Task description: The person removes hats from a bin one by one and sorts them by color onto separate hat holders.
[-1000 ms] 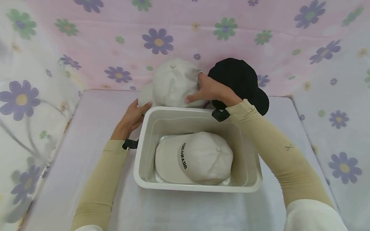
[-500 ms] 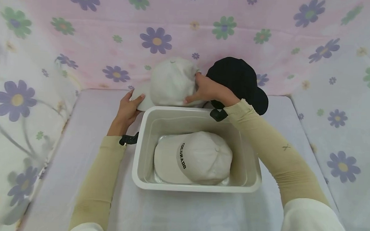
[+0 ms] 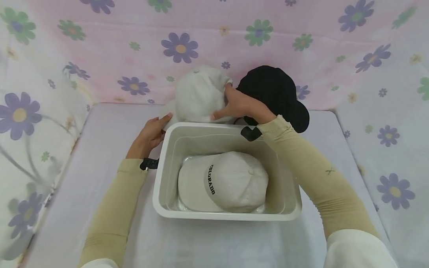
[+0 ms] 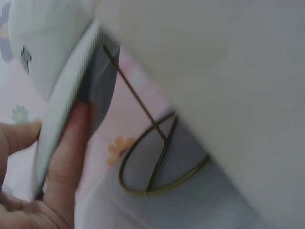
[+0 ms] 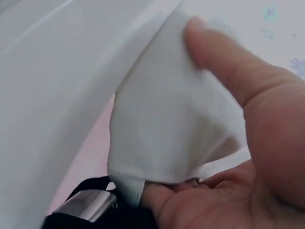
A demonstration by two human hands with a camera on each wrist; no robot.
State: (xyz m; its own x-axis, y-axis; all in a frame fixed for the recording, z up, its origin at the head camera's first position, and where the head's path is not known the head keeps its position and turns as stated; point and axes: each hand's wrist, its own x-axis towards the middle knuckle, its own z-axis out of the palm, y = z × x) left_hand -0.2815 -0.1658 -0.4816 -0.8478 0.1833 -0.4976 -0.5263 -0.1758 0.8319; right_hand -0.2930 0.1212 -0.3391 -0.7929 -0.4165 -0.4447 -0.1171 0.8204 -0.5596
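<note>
A plain off-white cap [image 3: 198, 96] stands behind the bin, its brim pointing left. My left hand [image 3: 148, 135] pinches the edge of that brim; in the left wrist view the ribbed brim [image 4: 66, 105] lies between thumb and fingers. My right hand [image 3: 242, 103] grips the cap's back edge, thumb outside on the fabric and fingers under the rim, as the right wrist view shows. A brass wire stand [image 4: 143, 191] with a round base is under the cap. Inside the cream plastic bin [image 3: 226, 216] lies a beige cap [image 3: 241, 182] lettered COLORADO, brim to the left.
To the right of the off-white cap stands a black cap [image 3: 272, 92], partly behind my right hand; a buckled black strap [image 5: 86, 205] shows near my right fingers. Flowered cloth walls [image 3: 132, 40] close in the white-covered table [image 3: 182, 247] at the back and both sides.
My left hand went left along the brim to its outer end, then came back right and slightly down. The off-white cap shifted slightly, with my right hand keeping its grip.
</note>
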